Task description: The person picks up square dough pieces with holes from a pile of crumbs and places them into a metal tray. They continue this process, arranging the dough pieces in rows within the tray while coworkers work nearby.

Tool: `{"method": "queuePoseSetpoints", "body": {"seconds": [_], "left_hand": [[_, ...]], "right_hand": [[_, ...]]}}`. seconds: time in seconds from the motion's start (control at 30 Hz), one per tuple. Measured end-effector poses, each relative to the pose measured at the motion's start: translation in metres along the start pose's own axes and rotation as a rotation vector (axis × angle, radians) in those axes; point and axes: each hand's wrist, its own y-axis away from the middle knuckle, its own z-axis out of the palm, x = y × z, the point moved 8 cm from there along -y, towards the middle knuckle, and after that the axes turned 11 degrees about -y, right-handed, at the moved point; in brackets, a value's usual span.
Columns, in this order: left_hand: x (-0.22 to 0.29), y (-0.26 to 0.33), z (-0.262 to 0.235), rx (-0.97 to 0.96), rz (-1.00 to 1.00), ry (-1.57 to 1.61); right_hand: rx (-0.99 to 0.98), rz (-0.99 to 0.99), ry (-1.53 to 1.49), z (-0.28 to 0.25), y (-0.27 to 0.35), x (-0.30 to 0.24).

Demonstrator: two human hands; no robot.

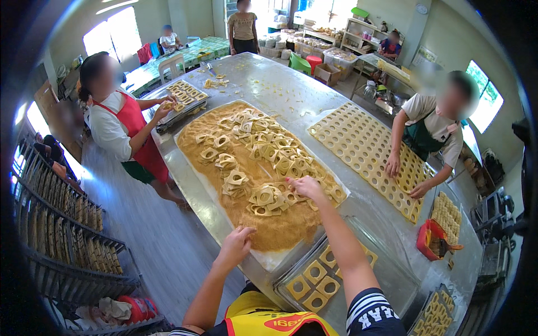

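Observation:
Square pieces of dough with round holes (266, 199) lie heaped on a sheet spread with brown crumbs (280, 232). Over the near side of that heap reaches my right hand (307, 189), its index finger stretched out at the pieces; I see nothing held in it. My left hand (235, 245) is at the sheet's near left edge, fingers loosely bent and apart, holding nothing visible. Below my right forearm sits a metal tray (280, 288) carrying several holed dough squares (315, 271), partly hidden by the arm.
The metal table (269, 73) bears a large hole-punched dough sheet (358, 145), handled by a co-worker (428, 129) at right. Another in a red apron (137, 120) works beside a filled tray (188, 95). A red container (428, 238) stands at right; racks (67, 190) stand left.

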Motion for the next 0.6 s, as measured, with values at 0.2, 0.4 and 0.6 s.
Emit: {"method": "queuePoseSetpoints", "body": {"seconds": [0.2, 0.4, 0.6], "left_hand": [[0.008, -0.04, 0.009, 0.097, 0.106, -0.073], [-0.014, -0.079, 0.041, 0.059, 0.15, -0.158], [-0.027, -0.097, 0.031, 0.13, 0.08, -0.242]], "right_hand": [[0.48, -0.294, -0.045, -0.025, 0.027, 0.001], [0.174, -0.875, 0.246, 0.082, 0.077, -0.072], [0.095, -0.752, 0.451, 0.088, 0.028, -0.077]]}}
